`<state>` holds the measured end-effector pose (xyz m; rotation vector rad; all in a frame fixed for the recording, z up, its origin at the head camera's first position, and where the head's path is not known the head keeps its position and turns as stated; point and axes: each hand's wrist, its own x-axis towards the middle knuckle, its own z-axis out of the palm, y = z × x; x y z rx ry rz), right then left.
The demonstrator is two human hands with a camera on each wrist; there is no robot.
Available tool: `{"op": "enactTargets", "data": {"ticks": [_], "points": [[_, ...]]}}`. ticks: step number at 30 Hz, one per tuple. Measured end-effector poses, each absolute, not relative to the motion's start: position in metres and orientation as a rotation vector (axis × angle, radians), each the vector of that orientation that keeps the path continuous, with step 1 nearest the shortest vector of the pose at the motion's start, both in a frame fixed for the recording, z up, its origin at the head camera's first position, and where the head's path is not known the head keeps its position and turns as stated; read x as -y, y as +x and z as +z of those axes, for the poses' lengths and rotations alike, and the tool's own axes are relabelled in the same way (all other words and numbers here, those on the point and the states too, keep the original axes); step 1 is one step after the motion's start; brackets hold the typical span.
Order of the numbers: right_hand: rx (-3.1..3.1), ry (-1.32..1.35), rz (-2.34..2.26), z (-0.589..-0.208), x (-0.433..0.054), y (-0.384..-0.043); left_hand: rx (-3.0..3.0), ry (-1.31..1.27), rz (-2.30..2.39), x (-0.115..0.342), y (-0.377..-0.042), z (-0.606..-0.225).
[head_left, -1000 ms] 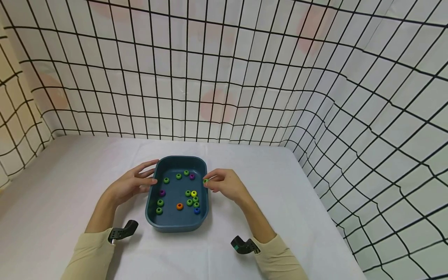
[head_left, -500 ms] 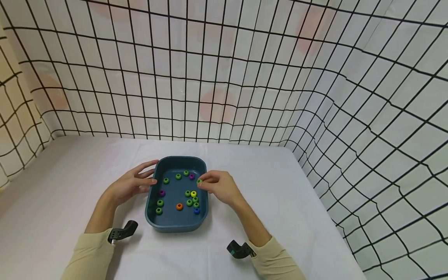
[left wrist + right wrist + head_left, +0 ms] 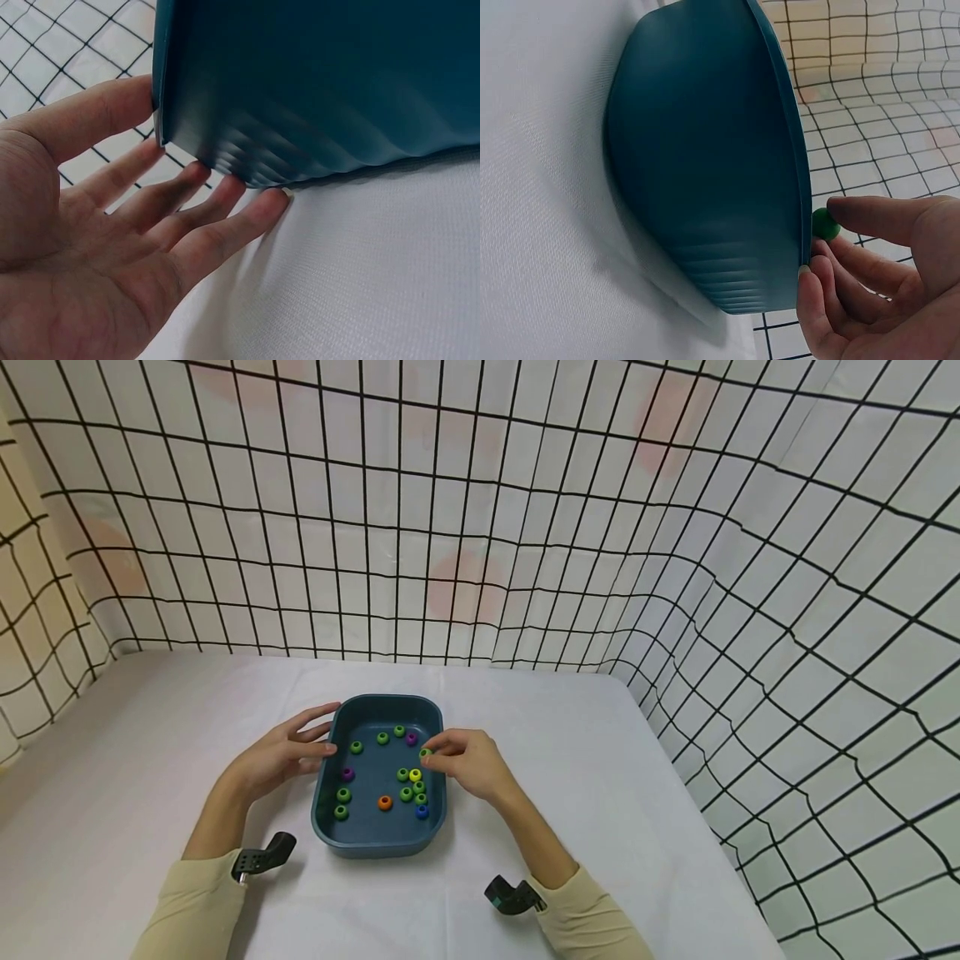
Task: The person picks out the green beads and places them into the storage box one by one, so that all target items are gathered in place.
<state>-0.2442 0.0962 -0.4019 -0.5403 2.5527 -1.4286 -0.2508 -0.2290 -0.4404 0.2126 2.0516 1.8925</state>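
A dark blue-green tray (image 3: pixel 367 831) stands on the white cloth. Beads lie scattered on its floor: several green ones (image 3: pixel 383 738), two purple (image 3: pixel 348 774), one yellow (image 3: pixel 416 775), one orange (image 3: pixel 385 802) and one blue (image 3: pixel 422 812). Against the tray's left wall rests my left hand (image 3: pixel 277 752), thumb at the rim and fingers spread along the outside, as the left wrist view shows. My right hand (image 3: pixel 472 764) pinches a green bead (image 3: pixel 826 224) between thumb and finger just inside the right rim. In the right wrist view its lower fingers touch the tray's outer edge.
Black netting (image 3: pixel 465 552) over white sheeting rises behind the table and along both sides. White cloth (image 3: pixel 570 760) covers the table around the tray. Each wrist carries a black camera mount (image 3: pixel 264 855).
My right hand has moved left with the pinched green bead, from outside the right rim to over the tray, then slightly lower. The left hand and the tray have stayed in place.
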Motion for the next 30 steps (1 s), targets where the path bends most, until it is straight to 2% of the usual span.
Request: {"op": "enactTargets", "data": {"ticks": [19,30], "points": [[-2.575,-0.509,-1.537,-0.404,-0.102,-0.245,-2.049,0.218,1.88,0.231,-0.25,-0.442],[-2.868,-0.437,-1.319,-0.408,-0.141,-0.261,-2.112,0.196,1.768,0.226,-0.249,-0.438]]}}
